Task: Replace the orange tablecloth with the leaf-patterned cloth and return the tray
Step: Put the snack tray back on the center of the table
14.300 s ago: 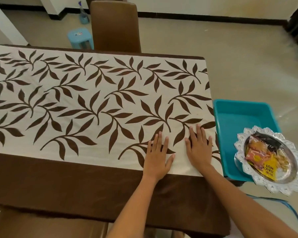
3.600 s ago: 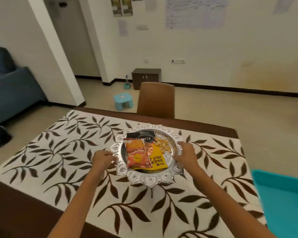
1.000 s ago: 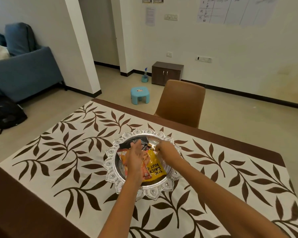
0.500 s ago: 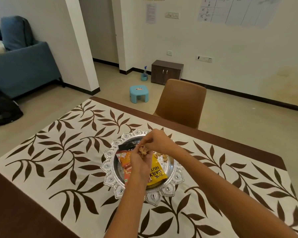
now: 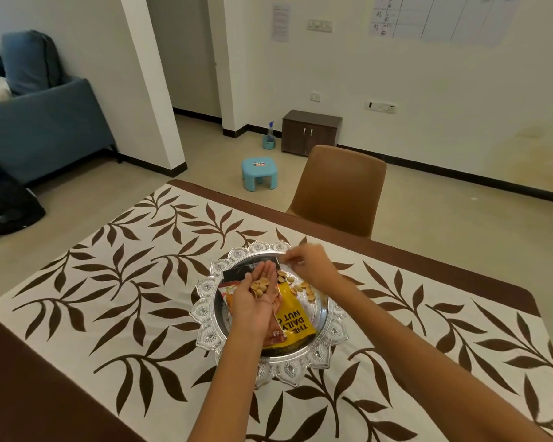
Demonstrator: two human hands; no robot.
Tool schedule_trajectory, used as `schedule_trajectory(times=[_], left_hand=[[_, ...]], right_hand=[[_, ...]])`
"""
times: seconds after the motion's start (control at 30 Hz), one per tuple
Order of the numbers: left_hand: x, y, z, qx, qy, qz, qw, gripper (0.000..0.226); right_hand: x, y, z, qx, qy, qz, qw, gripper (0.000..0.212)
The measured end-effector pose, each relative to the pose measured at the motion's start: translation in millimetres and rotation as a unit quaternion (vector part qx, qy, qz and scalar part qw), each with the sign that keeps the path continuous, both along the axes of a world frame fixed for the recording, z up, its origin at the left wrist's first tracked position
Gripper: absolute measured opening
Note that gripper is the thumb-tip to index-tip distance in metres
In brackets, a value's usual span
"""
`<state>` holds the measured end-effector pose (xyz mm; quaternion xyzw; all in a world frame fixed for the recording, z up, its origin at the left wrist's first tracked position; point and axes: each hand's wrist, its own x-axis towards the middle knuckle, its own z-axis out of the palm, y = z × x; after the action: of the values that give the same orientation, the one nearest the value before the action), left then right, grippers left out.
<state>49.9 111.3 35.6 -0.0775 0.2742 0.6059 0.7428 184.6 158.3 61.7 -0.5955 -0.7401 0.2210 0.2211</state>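
Observation:
The leaf-patterned cloth (image 5: 115,282), white with brown leaves and a brown border, covers the table. The ornate silver tray (image 5: 332,333) rests on it near the middle, holding a yellow snack packet (image 5: 292,317), an orange one, a black one and loose nuts (image 5: 304,287). My left hand (image 5: 257,296) is held palm up over the tray, cupping several nuts. My right hand (image 5: 310,263) hovers over the tray's far rim with its fingertips pinched together; what it pinches is too small to tell. The orange tablecloth is not in view.
A brown chair (image 5: 339,189) stands at the table's far side. Beyond it on the floor are a small blue stool (image 5: 259,172), a spray bottle (image 5: 268,138) and a low dark cabinet (image 5: 312,132). A blue sofa (image 5: 39,122) and black bag (image 5: 7,205) are at left.
My left hand has turned palm up with nuts lying in it. My right hand has drawn away from it toward the tray's far rim. The tray has stayed in place.

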Motion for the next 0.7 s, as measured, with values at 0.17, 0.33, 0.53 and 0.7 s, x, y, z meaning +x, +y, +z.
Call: schedule_trajectory(times=[0.17, 0.33, 0.53, 0.7], left_hand=[[-1, 1, -1, 0.017, 0.015, -0.012, 1.0, 0.033], [-7, -1, 0, 0.014, 0.047, -0.018, 0.999, 0.032], [-3, -8, 0, 0.005, 0.076, -0.006, 0.997, 0.027], [11, -10, 6, -0.04, 0.069, -0.008, 0.997, 0.013]], right_hand=[[-8, -6, -60, -0.045, -0.19, 0.116, 0.974, 0.043], [-4, -24, -66, 0.072, -0.204, 0.066, 0.974, 0.028], [-4, -15, -41, 0.091, 0.036, -0.041, 0.994, 0.016], [-16, -22, 3, 0.035, 0.121, 0.048, 0.991, 0.015]])
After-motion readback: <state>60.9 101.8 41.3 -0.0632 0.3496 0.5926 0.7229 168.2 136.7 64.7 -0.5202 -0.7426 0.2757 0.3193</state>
